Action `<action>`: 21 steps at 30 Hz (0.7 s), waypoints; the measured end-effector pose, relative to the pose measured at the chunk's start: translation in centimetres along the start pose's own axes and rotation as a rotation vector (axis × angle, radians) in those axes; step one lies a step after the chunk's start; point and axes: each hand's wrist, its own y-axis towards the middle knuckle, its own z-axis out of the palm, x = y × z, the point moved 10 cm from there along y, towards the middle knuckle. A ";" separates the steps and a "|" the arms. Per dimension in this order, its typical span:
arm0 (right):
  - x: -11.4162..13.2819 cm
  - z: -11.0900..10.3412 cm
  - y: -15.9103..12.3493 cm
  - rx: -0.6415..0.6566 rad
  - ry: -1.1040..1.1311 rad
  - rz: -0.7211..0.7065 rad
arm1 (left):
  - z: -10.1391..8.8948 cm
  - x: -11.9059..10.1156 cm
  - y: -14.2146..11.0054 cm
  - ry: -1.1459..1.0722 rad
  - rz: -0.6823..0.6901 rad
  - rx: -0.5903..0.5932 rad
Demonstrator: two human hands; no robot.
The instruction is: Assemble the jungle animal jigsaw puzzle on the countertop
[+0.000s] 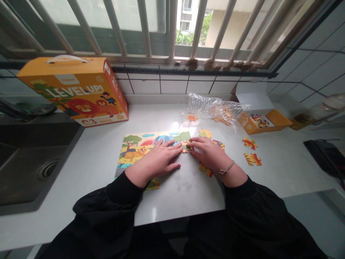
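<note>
A partly joined jigsaw puzzle [134, 154] with animals and trees lies on the white counter. My left hand [159, 158] rests flat across it, fingers stretched over the blue elephant area, covering part of the picture. At the puzzle's right edge, my right hand [208, 151] has its fingertips closed around a small greenish puzzle piece [189, 147], mostly hidden by the fingers. Loose puzzle pieces lie beside and partly under the right hand, among them a yellow-green one [205, 133] and a red and yellow one [206, 170]. Another piece [153, 184] shows below my left wrist.
An orange puzzle box [81, 93] stands at the back left, beside a sink [16, 158]. Behind the hands lie a clear plastic bag [215, 108] with pieces and an opened small box [265, 122]. Two loose pieces [252, 159] lie right; a black device [325, 154] sits farther right.
</note>
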 end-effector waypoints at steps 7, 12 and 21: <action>0.5 0.0 0.0 0.004 -0.006 -0.016 | 0.1 -0.1 0.0 -0.021 0.004 -0.008; 1.1 0.7 0.3 0.035 -0.031 -0.045 | -0.1 -0.1 0.1 -0.009 0.022 -0.037; 1.2 1.2 0.5 0.044 -0.011 -0.074 | -0.5 -0.6 0.1 -0.026 0.054 -0.042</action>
